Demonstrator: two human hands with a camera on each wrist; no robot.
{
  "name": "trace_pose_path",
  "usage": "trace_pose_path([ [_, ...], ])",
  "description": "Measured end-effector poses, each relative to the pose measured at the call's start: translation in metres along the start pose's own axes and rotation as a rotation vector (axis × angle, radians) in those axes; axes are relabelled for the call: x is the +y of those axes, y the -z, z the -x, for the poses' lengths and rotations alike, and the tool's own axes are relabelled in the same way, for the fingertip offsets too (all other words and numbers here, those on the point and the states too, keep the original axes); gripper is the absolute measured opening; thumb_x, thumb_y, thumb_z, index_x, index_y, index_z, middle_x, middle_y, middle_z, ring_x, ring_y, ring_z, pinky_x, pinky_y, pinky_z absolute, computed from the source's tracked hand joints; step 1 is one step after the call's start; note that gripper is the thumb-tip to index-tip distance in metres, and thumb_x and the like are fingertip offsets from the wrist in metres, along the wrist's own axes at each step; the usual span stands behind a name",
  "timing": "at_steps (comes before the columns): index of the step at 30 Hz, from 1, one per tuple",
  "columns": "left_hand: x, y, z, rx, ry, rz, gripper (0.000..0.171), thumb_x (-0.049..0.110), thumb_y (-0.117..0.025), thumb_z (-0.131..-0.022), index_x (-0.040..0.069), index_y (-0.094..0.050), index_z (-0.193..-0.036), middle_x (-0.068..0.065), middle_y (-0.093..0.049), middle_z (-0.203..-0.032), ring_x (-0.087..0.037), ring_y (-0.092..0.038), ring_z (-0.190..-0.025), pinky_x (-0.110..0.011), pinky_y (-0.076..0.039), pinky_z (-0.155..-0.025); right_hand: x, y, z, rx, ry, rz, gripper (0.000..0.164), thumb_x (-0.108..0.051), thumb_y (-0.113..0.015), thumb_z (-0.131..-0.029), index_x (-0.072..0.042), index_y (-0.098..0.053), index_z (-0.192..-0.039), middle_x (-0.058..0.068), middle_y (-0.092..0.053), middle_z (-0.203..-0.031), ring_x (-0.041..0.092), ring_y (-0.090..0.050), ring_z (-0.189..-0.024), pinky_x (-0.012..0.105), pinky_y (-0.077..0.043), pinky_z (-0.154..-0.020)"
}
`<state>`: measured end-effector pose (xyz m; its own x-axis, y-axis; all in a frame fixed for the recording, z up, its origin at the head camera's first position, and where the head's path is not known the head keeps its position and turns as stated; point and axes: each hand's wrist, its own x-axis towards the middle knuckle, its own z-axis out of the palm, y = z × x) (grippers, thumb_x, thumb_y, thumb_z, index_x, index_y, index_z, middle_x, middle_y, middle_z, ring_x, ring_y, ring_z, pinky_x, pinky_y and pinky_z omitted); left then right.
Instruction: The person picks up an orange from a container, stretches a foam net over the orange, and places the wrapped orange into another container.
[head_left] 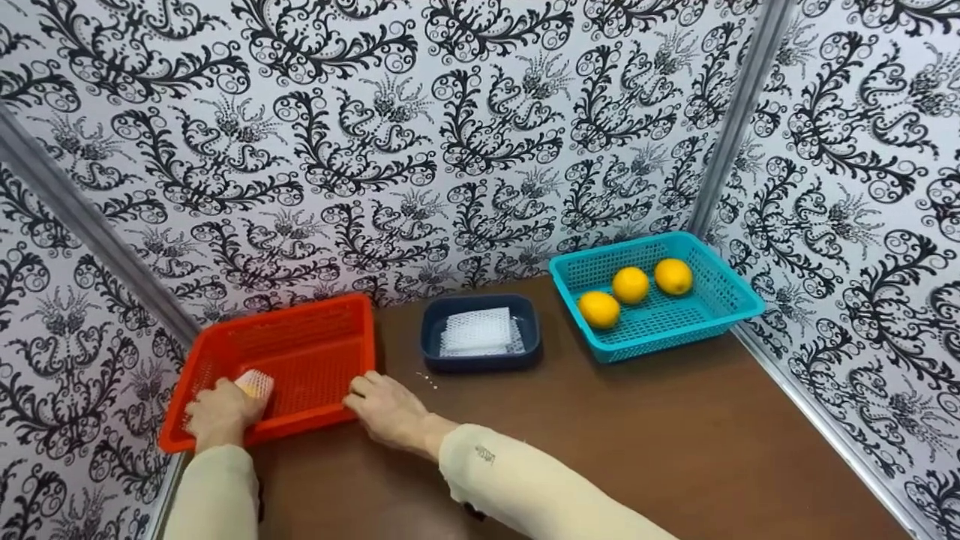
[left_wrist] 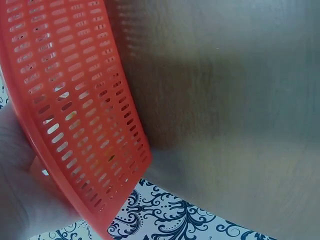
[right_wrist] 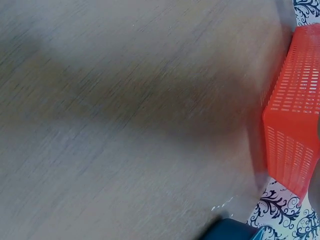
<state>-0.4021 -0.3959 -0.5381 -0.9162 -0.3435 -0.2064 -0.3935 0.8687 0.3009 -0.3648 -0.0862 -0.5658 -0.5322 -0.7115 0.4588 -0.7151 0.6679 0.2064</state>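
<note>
In the head view my left hand reaches over the near rim into the left side of the red basket. Between its thumb and fingers it holds a yellow-orange fruit wrapped in a white foam net; the hand hides part of the fruit. The basket's slotted wall fills the left of the left wrist view, with part of the left hand behind its rim. My right hand grips the basket's rim near the front right corner, its fingers curled over it. Only a sliver of that hand shows in the right wrist view.
A dark blue tray holding white foam nets stands right of the basket. Farther right, a turquoise basket holds three yellow-orange fruits. Small white bits lie on the brown table. Patterned walls border the back and sides.
</note>
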Motion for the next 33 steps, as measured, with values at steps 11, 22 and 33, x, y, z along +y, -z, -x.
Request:
trace_pose_path([
  [11,0.015,-0.004,0.002,0.067,-0.050,0.023,0.071,0.032,-0.072,-0.091,-0.017,-0.046,-0.136,-0.053,-0.047,-0.132,-0.073,-0.046,-0.124,-0.087,-0.048,-0.102,0.014,0.012,0.008,-0.118,-0.013,-0.010,0.026,-0.045,-0.066,-0.111,-0.029,-0.081,-0.124,-0.009,-0.072,-0.119,0.013,-0.066,-0.112,0.023,-0.056,-0.090],
  [22,0.029,0.004,0.027,0.163,-0.111,0.051,0.067,0.042,-0.053,-0.104,-0.012,-0.051,-0.143,-0.050,-0.047,-0.147,-0.073,-0.043,-0.135,-0.087,-0.046,-0.104,0.032,0.049,0.007,-0.193,-0.044,-0.074,0.057,-0.064,-0.055,-0.111,-0.023,-0.067,-0.150,-0.004,-0.070,-0.149,0.014,-0.067,-0.132,0.029,-0.059,-0.106],
  [33,0.050,-0.010,0.065,0.291,-0.291,0.097,0.058,0.037,-0.055,-0.108,-0.008,-0.060,-0.144,-0.044,-0.058,-0.143,-0.069,-0.051,-0.128,-0.080,-0.049,-0.101,0.062,0.085,0.017,-0.009,-0.021,-0.188,0.045,-0.049,-0.071,-0.106,-0.017,-0.075,-0.136,-0.002,-0.079,-0.131,0.015,-0.073,-0.116,0.027,-0.062,-0.099],
])
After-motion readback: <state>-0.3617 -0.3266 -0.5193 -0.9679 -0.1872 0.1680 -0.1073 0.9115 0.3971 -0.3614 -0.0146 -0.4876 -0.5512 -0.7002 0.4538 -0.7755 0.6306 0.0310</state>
